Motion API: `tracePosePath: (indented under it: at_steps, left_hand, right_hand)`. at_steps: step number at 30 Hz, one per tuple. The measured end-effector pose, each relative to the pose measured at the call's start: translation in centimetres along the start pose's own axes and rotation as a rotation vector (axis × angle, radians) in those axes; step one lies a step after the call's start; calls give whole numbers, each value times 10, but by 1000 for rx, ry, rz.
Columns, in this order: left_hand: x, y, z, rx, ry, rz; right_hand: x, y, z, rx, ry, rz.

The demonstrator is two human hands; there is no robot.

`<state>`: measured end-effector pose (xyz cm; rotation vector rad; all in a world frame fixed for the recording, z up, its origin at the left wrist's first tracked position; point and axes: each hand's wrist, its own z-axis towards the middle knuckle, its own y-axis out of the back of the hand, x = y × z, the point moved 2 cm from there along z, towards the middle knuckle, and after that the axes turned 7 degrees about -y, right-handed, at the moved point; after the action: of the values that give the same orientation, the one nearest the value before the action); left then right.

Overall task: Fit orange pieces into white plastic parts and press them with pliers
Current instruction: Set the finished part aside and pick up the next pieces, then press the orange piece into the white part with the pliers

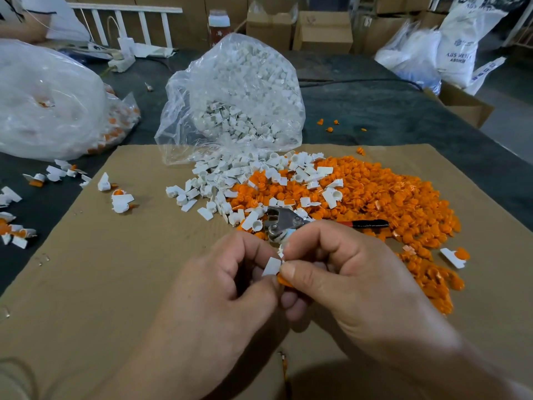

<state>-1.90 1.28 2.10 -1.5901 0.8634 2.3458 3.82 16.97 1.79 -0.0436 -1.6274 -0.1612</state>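
Where left hand (230, 290) meets right hand (346, 272), white part (271, 266), seemingly pinched.

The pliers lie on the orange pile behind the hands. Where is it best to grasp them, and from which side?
Probably by the black handle, coming from the right and above. It points right and lies exposed on the orange pieces, while the metal head of the pliers is crowded by white parts and the right hand.

The orange piece (284, 281) is mostly hidden behind the thumb of the right hand (354, 272) and the white part (271, 266). That hand also covers the middle of the pliers (278, 222) (only the head and one black handle tip show). The left bag (43, 105) is cut by the left edge
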Motion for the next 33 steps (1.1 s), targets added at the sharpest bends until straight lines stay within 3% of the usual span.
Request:
tracePosePath:
  at_steps: [10,13,16,20,26,33]
  left_hand:
    - [8,5,2,128,-45,-73]
    - [9,5,4,84,-18,-70]
    - [13,6,9,-37,100,-309]
    - [12,9,13,-117,230,-574]
    - [9,11,13,-85,285,-652]
    - [12,11,13,-86,292,-660]
  right_hand:
    - [6,1,-4,14,-43,-107]
    - [8,4,-7,-106,42,-407]
    - [14,14,-7,-330,178,-829]
    - [16,22,-3,-420,144,-1062]
    - [4,27,0,-237,-118,-1405]
    - [5,40,2,-250,-134,-1513]
